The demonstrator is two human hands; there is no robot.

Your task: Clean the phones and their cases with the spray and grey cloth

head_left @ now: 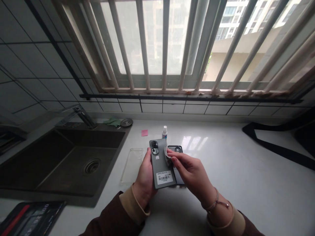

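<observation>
A grey phone [160, 165] with a camera block and a white barcode label shows its back above the counter. My left hand [145, 173] is wrapped round its left side. Pinched in my right hand [185, 165] is a small light-coloured cloth [167, 156], which touches the right part of the phone's back. Partly hidden behind the phone and my right hand lies a second, dark-rimmed phone or case [178, 149]. A clear phone case [129, 167] lies flat to the left. Just beyond the grey phone stands a small white spray bottle [164, 131].
A dark sink [105, 157] with a faucet [85, 117] is at the left. Behind it lie a green cloth [112, 122] and a metal strainer [126, 122]. A pink note [144, 132] lies on the white counter [221, 164]. A black strap [275, 147] is at the right.
</observation>
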